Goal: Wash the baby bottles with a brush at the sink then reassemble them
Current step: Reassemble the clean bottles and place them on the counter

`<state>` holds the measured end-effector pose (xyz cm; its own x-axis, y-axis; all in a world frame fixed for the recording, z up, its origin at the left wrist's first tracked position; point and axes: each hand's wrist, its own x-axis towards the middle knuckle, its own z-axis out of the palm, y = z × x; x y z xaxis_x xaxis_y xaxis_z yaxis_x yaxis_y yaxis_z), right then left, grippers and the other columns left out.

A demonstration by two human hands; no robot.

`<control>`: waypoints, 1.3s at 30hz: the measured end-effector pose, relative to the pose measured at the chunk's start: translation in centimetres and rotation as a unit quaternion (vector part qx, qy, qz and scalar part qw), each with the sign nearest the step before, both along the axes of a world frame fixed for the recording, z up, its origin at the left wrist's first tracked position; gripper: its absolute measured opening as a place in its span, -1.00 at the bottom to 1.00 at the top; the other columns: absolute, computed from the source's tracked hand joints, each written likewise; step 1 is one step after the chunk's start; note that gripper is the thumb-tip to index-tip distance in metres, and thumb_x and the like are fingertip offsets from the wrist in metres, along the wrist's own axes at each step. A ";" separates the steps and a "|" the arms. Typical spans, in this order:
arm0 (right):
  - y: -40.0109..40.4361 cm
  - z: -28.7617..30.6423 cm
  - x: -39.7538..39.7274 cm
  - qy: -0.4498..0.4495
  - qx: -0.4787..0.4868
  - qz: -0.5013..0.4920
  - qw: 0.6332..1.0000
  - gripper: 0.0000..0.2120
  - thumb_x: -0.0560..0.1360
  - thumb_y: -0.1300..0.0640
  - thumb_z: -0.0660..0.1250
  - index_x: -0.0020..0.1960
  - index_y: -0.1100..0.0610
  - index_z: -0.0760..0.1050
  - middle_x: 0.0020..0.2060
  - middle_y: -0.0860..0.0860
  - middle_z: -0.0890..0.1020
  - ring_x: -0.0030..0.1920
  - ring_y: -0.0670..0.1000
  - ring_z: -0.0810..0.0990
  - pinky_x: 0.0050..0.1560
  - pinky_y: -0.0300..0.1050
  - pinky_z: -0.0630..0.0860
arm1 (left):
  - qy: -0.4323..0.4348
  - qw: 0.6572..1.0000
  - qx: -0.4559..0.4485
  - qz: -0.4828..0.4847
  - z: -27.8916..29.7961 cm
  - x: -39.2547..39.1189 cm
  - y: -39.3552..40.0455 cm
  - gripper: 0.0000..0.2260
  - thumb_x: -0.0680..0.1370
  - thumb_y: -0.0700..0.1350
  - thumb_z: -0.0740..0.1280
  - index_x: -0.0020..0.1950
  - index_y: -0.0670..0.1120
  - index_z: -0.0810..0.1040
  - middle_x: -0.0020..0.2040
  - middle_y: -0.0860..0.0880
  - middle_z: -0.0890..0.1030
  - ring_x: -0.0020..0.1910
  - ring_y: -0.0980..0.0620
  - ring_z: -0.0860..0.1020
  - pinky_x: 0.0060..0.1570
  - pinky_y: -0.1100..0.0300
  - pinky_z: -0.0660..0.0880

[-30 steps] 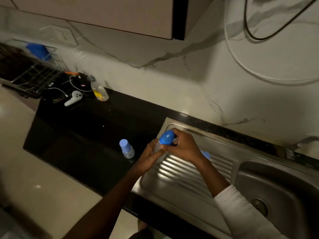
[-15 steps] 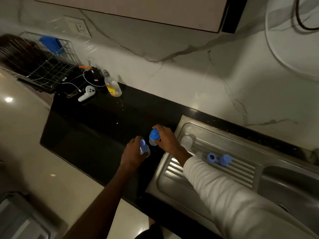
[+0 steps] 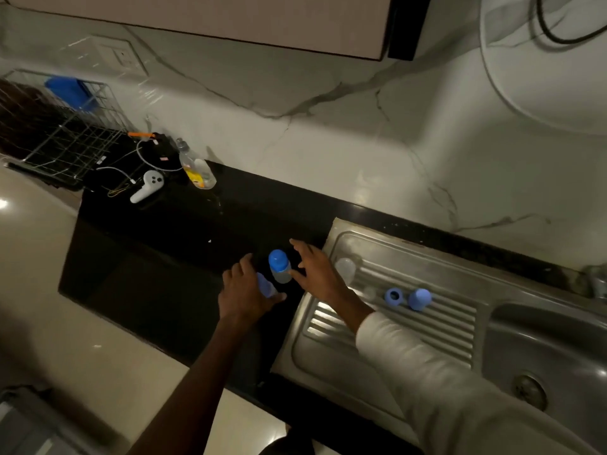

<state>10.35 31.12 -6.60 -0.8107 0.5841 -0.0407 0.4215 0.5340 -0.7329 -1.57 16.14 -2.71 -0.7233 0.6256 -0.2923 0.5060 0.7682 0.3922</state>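
A small clear baby bottle with a blue cap (image 3: 279, 266) stands upright on the black counter (image 3: 170, 257), just left of the sink's drainboard (image 3: 394, 326). My right hand (image 3: 315, 274) hovers beside it with fingers spread, touching nothing. My left hand (image 3: 241, 292) is wrapped around a second bottle with a pale blue cap (image 3: 266, 285), low on the counter. On the drainboard lie a clear bottle body (image 3: 345, 267), a blue screw ring (image 3: 393, 296) and a blue cap (image 3: 419, 299).
The sink basin (image 3: 558, 343) with its drain (image 3: 529, 390) is at the right, and a tap (image 3: 596, 280) sits at the frame edge. At the far left of the counter are a soap bottle (image 3: 197, 170), a white controller (image 3: 146, 186), cables and a wire dish rack (image 3: 62, 133).
My right hand carried the blue-capped bottle from the drainboard to the counter, set it upright and let go. My left hand moved to the other bottle and closed on it.
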 end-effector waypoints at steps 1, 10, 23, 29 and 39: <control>0.0 0.0 1.4 0.039 0.018 -0.025 0.999 -0.39 0.53 0.13 0.45 0.52 0.02 0.32 0.31 0.06 0.52 0.10 -0.01 0.60 0.14 -0.08 0.59 | 0.046 0.999 0.012 -0.012 0.6 0.4 0.2 0.06 0.26 0.32 0.57 0.59 0.01 0.11 0.53 -0.06 0.29 0.51 -0.13 0.27 0.35 -0.18 0.43; 4.3 -3.5 16.4 -0.167 0.179 -0.211 0.946 -0.67 0.42 0.11 0.46 0.17 0.12 0.61 0.06 0.10 0.65 0.09 0.18 0.56 0.14 0.09 0.46 | 0.092 0.907 0.167 -0.376 -0.5 12.2 7.6 -0.70 0.64 -0.04 0.26 0.36 -0.03 0.48 0.30 -0.02 0.50 0.23 -0.02 0.51 0.15 0.08 0.50; 7.8 -5.8 21.5 -0.170 0.367 -0.062 0.912 -0.86 0.42 -0.06 0.53 -0.10 -0.04 0.64 -0.10 -0.04 0.70 0.27 0.21 0.53 0.44 0.56 -0.03 | 0.229 0.844 0.133 -0.467 -11.5 17.9 12.4 -0.67 0.45 -0.22 0.15 0.18 -0.26 0.46 0.00 -0.29 0.68 -0.10 -0.29 0.69 -0.25 0.03 0.66; 7.2 -7.5 21.7 -0.101 0.412 -0.049 0.905 -0.73 0.52 0.13 0.43 0.21 0.04 0.58 0.06 0.02 0.66 0.27 0.18 0.54 0.38 0.59 0.15 | 0.178 0.891 0.091 -0.408 -11.3 18.2 13.2 -0.64 0.37 -0.29 0.47 0.16 -0.20 0.60 0.04 -0.17 0.60 -0.01 -0.14 0.62 -0.34 0.17 0.62; 3.2 -3.1 27.1 0.033 0.085 -0.230 0.969 -0.75 0.60 -0.02 0.32 0.25 -0.03 0.52 0.09 -0.08 0.50 -0.01 -0.19 0.52 -0.03 -0.29 0.49 | -0.073 0.947 0.190 -0.250 -10.7 19.5 12.9 -0.82 0.59 -0.05 0.32 0.06 -0.14 0.61 -0.07 -0.09 0.59 -0.12 -0.04 0.55 -0.13 0.11 0.49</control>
<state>37.42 34.35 -9.73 -0.4614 0.8774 0.1318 0.5980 0.4173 -0.6843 17.97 28.99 -13.44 -0.2783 0.9591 -0.0514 0.6881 0.2365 0.6860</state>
